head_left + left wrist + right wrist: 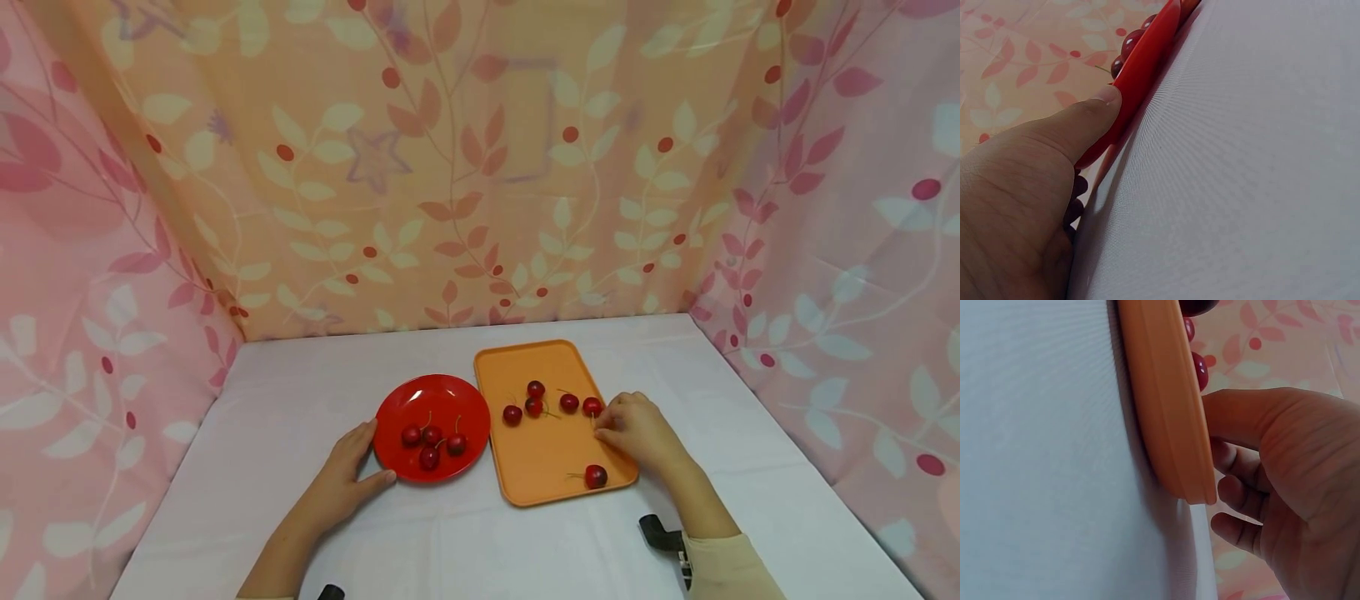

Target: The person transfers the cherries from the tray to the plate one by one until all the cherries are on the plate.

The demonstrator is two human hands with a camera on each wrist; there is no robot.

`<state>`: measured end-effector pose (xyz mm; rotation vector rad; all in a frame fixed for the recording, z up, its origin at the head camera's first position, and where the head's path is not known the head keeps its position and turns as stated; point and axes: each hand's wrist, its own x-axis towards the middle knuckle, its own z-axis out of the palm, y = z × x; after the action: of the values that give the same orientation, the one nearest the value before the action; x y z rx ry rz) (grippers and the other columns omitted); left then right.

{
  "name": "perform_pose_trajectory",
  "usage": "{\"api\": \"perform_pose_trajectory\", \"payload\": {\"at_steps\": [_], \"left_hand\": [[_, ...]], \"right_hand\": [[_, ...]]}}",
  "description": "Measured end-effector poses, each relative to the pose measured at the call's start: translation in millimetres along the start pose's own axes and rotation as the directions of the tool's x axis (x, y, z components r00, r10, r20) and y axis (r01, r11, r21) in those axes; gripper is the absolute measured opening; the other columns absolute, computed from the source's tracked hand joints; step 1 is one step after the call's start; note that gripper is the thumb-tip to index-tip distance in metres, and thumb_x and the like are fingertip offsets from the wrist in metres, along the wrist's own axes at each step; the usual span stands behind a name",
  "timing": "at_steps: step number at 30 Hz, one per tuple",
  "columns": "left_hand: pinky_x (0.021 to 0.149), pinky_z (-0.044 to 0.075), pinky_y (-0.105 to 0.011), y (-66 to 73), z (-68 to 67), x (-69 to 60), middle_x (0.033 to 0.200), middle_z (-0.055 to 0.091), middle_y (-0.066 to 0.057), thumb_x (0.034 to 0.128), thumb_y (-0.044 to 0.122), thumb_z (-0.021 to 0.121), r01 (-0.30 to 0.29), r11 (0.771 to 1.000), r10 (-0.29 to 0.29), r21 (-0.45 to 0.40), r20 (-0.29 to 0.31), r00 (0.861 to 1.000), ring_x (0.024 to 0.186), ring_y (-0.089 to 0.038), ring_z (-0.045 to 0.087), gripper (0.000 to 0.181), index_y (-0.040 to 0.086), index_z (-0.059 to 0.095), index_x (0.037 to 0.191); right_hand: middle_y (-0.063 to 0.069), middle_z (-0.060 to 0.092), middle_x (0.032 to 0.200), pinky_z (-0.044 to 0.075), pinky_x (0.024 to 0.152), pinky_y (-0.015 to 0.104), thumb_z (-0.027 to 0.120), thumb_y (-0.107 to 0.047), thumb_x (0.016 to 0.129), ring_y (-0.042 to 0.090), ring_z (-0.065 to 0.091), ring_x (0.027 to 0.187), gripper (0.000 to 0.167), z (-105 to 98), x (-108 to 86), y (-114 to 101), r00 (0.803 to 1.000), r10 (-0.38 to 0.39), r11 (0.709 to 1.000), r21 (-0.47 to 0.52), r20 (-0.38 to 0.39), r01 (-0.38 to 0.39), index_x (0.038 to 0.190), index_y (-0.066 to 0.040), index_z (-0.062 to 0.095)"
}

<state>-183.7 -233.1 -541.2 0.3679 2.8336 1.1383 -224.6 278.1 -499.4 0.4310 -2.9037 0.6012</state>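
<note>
On the left edge of a red plate point(471, 398), the left hand point(330, 492) holds the rim between thumb and fingers. Its thumb point(1094, 115) lies on the rim in the left wrist view; the other fingers are mostly hidden. Several cherries with stems, such as this dark red one point(429, 457), lie in the plate. At the right edge of an orange tray point(536, 458), the right hand point(647, 433) pinches the stem of a cherry point(592, 407), which is at the tray's surface. In the right wrist view, the tray's side point(1163, 394) hides the right hand's point(1297, 469) thumb tip.
Several other cherries lie on the tray, one point(596, 477) alone near its front right corner. Plate and tray stand side by side on a white tablecloth point(450, 550). Patterned curtains point(465, 167) enclose the back and both sides.
</note>
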Motion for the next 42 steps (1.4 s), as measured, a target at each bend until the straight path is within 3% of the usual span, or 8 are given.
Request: {"api": "perform_pose_trajectory", "payload": {"at_steps": [9, 17, 25, 33, 42], "left_hand": [[0.117, 0.032, -0.066, 0.5, -1.2, -0.1, 0.167, 0.03, -0.01, 0.0864, 0.057, 0.075, -0.011, 1.0, 0.011, -0.001, -0.006, 1.0, 0.154, -0.036, 0.023, 0.101, 0.016, 0.025, 0.164], [0.117, 0.032, -0.066, -0.4, -1.4, -0.4, 0.167, 0.03, -0.01, 0.0863, 0.056, 0.076, -0.011, 1.0, 0.011, 0.0, -0.015, 1.0, 0.154, -0.036, 0.023, 0.101, 0.016, 0.026, 0.164], [0.117, 0.03, -0.066, 0.0, -1.1, -0.1, 0.167, 0.03, -0.01, 0.0863, 0.057, 0.076, -0.016, 1.0, 0.016, -0.006, -0.017, 1.0, 0.154, -0.036, 0.022, 0.101, 0.016, 0.026, 0.164], [0.118, 0.03, -0.065, 0.8, -2.5, 2.1, 0.167, 0.031, -0.009, 0.0866, 0.056, 0.076, -0.031, 0.999, 0.03, -0.01, -0.01, 0.999, 0.154, -0.035, 0.023, 0.101, 0.017, 0.025, 0.164], [0.12, 0.027, -0.065, 0.6, -0.9, -0.6, 0.166, 0.031, -0.012, 0.0867, 0.055, 0.076, -0.023, 1.0, 0.022, -0.016, -0.008, 1.0, 0.154, -0.037, 0.023, 0.1, 0.014, 0.027, 0.163]], "right_hand": [[-0.004, 0.064, 0.084, 0.048, 0.079, 0.041, 0.087, -0.021, 0.081, 0.021, 0.053, 0.086, 0.014, 1.7, 1.5, -0.6, 0.999, 0.003, 1.0, -0.017, -0.051, -0.004, 0.076, -0.022, 0.074], [0.001, 0.072, 0.091, 0.052, 0.086, 0.047, 0.082, -0.019, 0.088, 0.025, 0.059, 0.092, 0.004, -6.7, 2.5, -6.0, 0.992, 0.065, 0.998, 0.01, -0.104, -0.065, 0.088, -0.016, 0.078], [0.0, 0.073, 0.092, 0.052, 0.085, 0.048, 0.077, -0.019, 0.092, 0.025, 0.059, 0.093, 0.007, -11.7, 0.6, -6.5, 0.985, 0.115, 0.993, 0.045, -0.128, -0.11, 0.096, -0.013, 0.078], [-0.001, 0.074, 0.091, 0.05, 0.079, 0.043, 0.077, -0.019, 0.092, 0.023, 0.057, 0.09, 0.005, -10.0, -0.7, -4.6, 0.973, 0.106, 0.993, 0.069, -0.206, -0.094, 0.095, -0.015, 0.078], [-0.002, 0.074, 0.088, 0.05, 0.079, 0.041, 0.08, -0.02, 0.09, 0.022, 0.057, 0.087, 0.007, -9.4, 5.9, -4.7, 0.976, 0.073, 0.996, 0.064, -0.203, -0.061, 0.096, -0.015, 0.078]]}}
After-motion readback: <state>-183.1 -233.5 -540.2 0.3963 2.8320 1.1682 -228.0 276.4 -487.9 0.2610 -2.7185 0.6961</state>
